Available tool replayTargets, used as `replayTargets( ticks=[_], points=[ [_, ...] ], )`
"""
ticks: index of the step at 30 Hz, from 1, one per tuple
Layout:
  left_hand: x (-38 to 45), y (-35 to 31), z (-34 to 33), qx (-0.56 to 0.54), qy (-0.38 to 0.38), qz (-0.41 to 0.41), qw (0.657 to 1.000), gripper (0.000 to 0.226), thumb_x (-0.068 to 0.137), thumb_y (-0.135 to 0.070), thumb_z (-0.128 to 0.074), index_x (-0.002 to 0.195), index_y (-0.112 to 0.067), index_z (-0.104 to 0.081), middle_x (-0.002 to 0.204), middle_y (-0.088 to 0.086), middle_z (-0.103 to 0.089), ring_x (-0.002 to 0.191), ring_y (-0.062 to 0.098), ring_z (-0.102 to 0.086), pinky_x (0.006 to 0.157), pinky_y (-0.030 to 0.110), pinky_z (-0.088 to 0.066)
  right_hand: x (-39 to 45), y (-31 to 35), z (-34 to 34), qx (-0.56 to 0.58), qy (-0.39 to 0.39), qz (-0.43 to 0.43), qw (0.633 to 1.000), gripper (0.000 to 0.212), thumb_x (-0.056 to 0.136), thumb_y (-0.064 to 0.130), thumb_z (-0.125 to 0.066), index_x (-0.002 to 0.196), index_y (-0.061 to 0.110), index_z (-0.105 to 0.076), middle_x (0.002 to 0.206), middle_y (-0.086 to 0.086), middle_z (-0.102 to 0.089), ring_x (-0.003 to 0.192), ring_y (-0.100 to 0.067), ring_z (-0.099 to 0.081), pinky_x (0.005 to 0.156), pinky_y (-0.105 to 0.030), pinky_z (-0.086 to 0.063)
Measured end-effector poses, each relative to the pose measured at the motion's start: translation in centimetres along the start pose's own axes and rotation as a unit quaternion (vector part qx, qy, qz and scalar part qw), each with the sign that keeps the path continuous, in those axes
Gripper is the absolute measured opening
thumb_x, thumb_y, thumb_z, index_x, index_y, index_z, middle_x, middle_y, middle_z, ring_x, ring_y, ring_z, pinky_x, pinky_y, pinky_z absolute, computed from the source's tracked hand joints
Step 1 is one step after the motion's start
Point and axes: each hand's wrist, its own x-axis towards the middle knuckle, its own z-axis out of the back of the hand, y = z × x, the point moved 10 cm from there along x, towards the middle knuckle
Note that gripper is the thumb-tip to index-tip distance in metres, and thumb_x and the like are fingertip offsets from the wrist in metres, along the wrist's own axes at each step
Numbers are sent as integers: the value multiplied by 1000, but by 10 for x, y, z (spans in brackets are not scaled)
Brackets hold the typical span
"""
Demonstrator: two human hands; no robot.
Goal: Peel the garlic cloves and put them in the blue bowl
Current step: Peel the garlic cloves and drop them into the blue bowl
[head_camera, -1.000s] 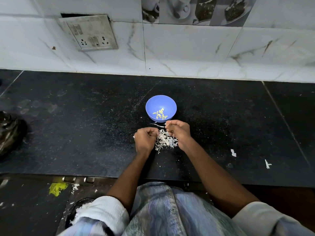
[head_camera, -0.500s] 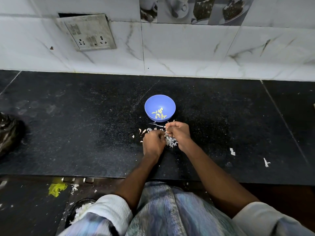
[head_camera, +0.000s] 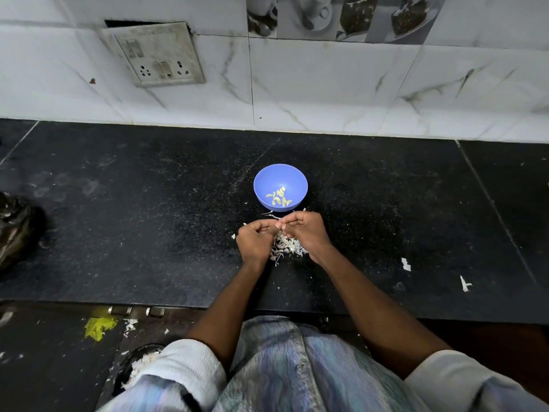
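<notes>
1. Both grips are curled, fingertips meeting just this side of the blue bowl (head_camera: 280, 185): the left hand (head_camera: 255, 240) and right hand (head_camera: 307, 231) seem to pinch something small between them, but it is hidden, so I cannot tell whether it is a garlic clove.
2. Peeled garlic cloves (head_camera: 278, 197), a small yellowish cluster, lie at the bottom of the bowl.
3. White garlic skins (head_camera: 286, 248) are heaped on the black desk (head_camera: 133, 233) under and between the hands.
4. Two white scraps (head_camera: 405, 264) lie well to the right.
5. A dark crumpled bag (head_camera: 17, 230) sits at the left edge.
6. A socket plate (head_camera: 154, 55) is on the tiled wall behind.
</notes>
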Motion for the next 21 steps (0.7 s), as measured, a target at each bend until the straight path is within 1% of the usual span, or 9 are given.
replayTargets(
  ticks=[4, 8, 11, 13, 16, 17, 18, 19, 21],
  points=[
    [1, 11, -2, -43, -1, 51, 998, 4, 91, -4, -81, 94, -5, -82, 83, 8, -81, 80, 22, -78, 83, 40, -66, 0, 0, 1, -3, -14, -4, 1000, 13, 86, -2, -77, 97, 4, -76, 81, -13, -77, 70, -14, -71, 68, -25, -58],
    [0, 0, -6, 10, 6, -1, 1000, 2, 90, -12, -84, 91, -13, -83, 80, -1, -81, 77, 16, -78, 80, 38, -66, -1, -1, 6, 26, -44, -24, 998, 12, 86, -8, -73, 97, -4, -75, 85, -20, -77, 64, -12, -69, 62, -22, -55],
    [0, -6, -4, 81, -4, -38, 996, 4, 87, -19, -87, 86, -19, -84, 75, -8, -79, 72, 13, -77, 71, 30, -63, -1, 0, 7, -7, -45, -7, 999, 9, 85, -7, -74, 91, 0, -75, 81, -17, -77, 65, -13, -68, 63, -24, -57],
    [2, 0, -3, 60, -11, -1, 998, 4, 85, -15, -88, 83, -18, -85, 73, -5, -79, 73, 17, -78, 71, 32, -64, -1, 9, 7, -69, -45, 43, 996, 12, 86, -5, -76, 86, 6, -75, 79, -9, -77, 69, -13, -72, 69, -26, -60],
    [-4, 19, -6, -56, -22, 126, 990, 10, 83, 2, -81, 77, -6, -83, 74, 10, -79, 70, 20, -72, 68, 30, -62, -3, 18, 6, -165, -53, 103, 979, 15, 85, -4, -76, 82, 11, -76, 78, 4, -75, 75, -9, -73, 72, -24, -60],
    [-5, 23, -6, -68, -25, 146, 987, 14, 83, 4, -77, 76, -6, -82, 74, 12, -78, 69, 19, -69, 66, 28, -59, -4, 18, 6, -175, -54, 107, 977, 15, 84, -4, -75, 82, 11, -76, 77, 6, -75, 76, -9, -73, 72, -23, -59],
    [-4, 24, -5, -64, -26, 142, 988, 15, 83, 4, -77, 76, -7, -83, 74, 12, -78, 69, 18, -69, 65, 26, -57, -3, 15, 6, -163, -53, 98, 980, 15, 84, -4, -75, 82, 11, -76, 77, 4, -75, 76, -11, -73, 72, -24, -60],
    [-2, 19, -2, -36, -28, 110, 993, 12, 83, 1, -80, 78, -9, -84, 75, 9, -79, 70, 15, -71, 66, 23, -56, -3, 10, 7, -134, -52, 72, 987, 15, 84, -5, -74, 83, 9, -76, 77, 1, -75, 74, -13, -73, 70, -25, -60],
    [0, 1, 0, 71, -21, 5, 997, 7, 83, -8, -86, 85, -14, -86, 77, -1, -80, 72, 9, -75, 69, 21, -59, -3, -5, 7, -38, -49, -21, 998, 14, 83, -10, -71, 87, 2, -75, 76, -8, -75, 67, -14, -69, 63, -23, -57]
  ],
)
